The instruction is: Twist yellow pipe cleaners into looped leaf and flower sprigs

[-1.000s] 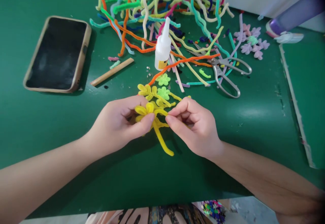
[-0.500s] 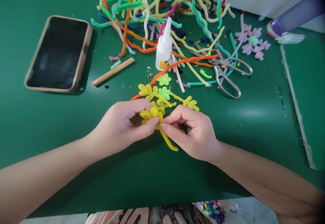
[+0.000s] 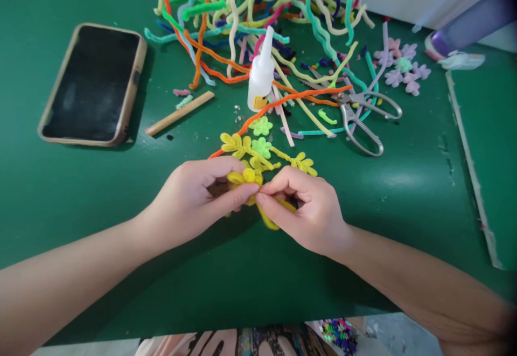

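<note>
Between thumb and fingers, my left hand point(image 3: 205, 189) grips a yellow pipe-cleaner flower point(image 3: 251, 177) with looped petals. My right hand point(image 3: 305, 205) pinches the same yellow pipe cleaner at its lower side, thumb against index finger. A blurred yellow end point(image 3: 269, 221) hangs below the fingertips. Just beyond my hands lie more yellow looped pieces point(image 3: 234, 143), one of them a sprig point(image 3: 302, 163) to the right. Two light green flowers, the nearer one point(image 3: 262, 147) among the yellow pieces, rest there too. Part of the held flower is hidden by my fingers.
A white glue bottle point(image 3: 260, 78) stands upright past the flowers. Scissors point(image 3: 359, 108) lie right, a wooden stick point(image 3: 180, 113) and a phone point(image 3: 92, 84) left. Pipe cleaners point(image 3: 250, 6) heap at the back. A pink-purple flower cluster point(image 3: 404, 65) lies far right, near a purple bottle point(image 3: 464, 25).
The yellow flower has turned and shifted slightly right in my left fingers. Its loose end has swung and blurred beneath my right hand. Everything else on the table stays put.
</note>
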A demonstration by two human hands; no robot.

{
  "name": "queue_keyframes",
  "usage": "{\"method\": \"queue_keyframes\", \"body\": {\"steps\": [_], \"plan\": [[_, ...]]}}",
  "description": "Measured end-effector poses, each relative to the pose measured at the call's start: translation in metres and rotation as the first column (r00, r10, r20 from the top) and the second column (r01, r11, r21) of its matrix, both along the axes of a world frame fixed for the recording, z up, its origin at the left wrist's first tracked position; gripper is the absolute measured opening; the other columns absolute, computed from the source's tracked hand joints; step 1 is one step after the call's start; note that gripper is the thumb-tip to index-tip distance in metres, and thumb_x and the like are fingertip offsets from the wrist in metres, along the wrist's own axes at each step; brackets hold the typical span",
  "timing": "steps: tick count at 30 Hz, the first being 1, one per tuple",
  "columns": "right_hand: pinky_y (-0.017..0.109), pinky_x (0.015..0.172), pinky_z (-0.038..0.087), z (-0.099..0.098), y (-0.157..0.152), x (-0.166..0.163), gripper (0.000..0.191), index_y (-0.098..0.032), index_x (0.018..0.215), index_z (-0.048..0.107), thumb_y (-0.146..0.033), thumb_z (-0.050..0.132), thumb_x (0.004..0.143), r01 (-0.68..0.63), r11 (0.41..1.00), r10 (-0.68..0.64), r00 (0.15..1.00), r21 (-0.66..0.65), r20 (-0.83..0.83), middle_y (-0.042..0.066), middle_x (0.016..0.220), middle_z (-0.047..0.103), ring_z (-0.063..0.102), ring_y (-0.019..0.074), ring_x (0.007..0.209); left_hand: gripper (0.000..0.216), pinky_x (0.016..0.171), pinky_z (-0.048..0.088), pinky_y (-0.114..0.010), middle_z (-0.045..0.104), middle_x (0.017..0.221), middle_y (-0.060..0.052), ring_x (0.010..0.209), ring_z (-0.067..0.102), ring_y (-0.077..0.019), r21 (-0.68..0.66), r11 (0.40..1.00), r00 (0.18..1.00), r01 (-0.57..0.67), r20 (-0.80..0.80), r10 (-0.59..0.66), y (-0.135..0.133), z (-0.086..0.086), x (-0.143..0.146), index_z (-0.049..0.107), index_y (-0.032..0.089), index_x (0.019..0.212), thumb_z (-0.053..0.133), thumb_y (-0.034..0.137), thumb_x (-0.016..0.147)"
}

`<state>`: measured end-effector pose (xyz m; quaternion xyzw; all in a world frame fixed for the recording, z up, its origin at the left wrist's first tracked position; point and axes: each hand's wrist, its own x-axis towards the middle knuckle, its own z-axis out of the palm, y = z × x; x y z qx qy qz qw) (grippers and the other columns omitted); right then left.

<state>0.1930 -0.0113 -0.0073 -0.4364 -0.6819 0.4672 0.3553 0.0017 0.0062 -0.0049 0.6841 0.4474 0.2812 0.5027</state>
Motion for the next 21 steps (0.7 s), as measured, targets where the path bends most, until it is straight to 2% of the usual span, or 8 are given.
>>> {"method": "queue_keyframes", "body": {"steps": [3,10,15,17,21], "plan": [[0.016,0.042,0.032,0.0016,0.0010,-0.0001,0.010,-0.015,0.073,0.057,-0.015,0.062,0.082,0.004,1.000,-0.005,1.000,0.027,0.027,-0.008,0.052,0.044,0.037,0.0023,0.044,0.007,0.048,0.050,-0.008,0.064,0.063,0.006,0.051,0.062,-0.0044,-0.002,1.000,0.999,-0.015,0.043,0.015,0.0001,-0.0013,0.0003,0.064,0.018,0.080,0.063,0.024,0.084],[0.016,0.043,0.033,0.0012,-0.0013,-0.0001,0.009,-0.015,0.074,0.058,-0.015,0.063,0.082,-0.008,0.999,0.006,0.999,0.049,0.042,-0.008,0.052,0.044,0.038,0.0028,0.045,0.006,0.047,0.049,-0.008,0.064,0.061,0.005,0.050,0.061,-0.0046,0.012,1.000,0.999,-0.008,0.053,0.007,-0.0011,-0.0003,-0.0007,0.065,0.019,0.078,0.063,0.022,0.084],[0.016,0.041,0.033,0.0053,0.0002,0.0012,0.006,-0.013,0.082,0.061,-0.019,0.062,0.084,-0.056,0.998,0.055,0.998,-0.014,-0.037,-0.008,0.053,0.045,0.037,0.0027,0.044,0.007,0.045,0.048,-0.008,0.061,0.058,0.006,0.048,0.058,-0.0039,0.037,0.999,0.992,-0.037,0.125,0.032,-0.0007,-0.0011,-0.0011,0.062,0.019,0.076,0.063,0.019,0.083],[0.016,0.041,0.033,0.0070,0.0019,0.0022,0.009,-0.013,0.087,0.062,-0.020,0.057,0.088,-0.081,0.996,0.077,0.991,-0.031,-0.105,-0.007,0.055,0.047,0.039,0.0027,0.044,0.006,0.044,0.049,-0.008,0.061,0.059,0.006,0.046,0.058,-0.0036,0.036,0.997,0.982,-0.061,0.180,0.054,-0.0001,-0.0011,-0.0011,0.062,0.019,0.078,0.063,0.019,0.083],[0.015,0.046,0.038,0.0062,0.0035,0.0030,0.013,-0.014,0.090,0.062,-0.021,0.051,0.093,-0.033,0.998,0.024,0.988,-0.054,-0.156,-0.004,0.064,0.053,0.045,0.0030,0.050,0.003,0.043,0.049,-0.008,0.061,0.059,0.005,0.046,0.058,-0.0033,0.063,0.994,0.969,-0.092,0.235,0.075,-0.0003,0.0008,-0.0011,0.062,0.017,0.080,0.062,0.016,0.083]]}}
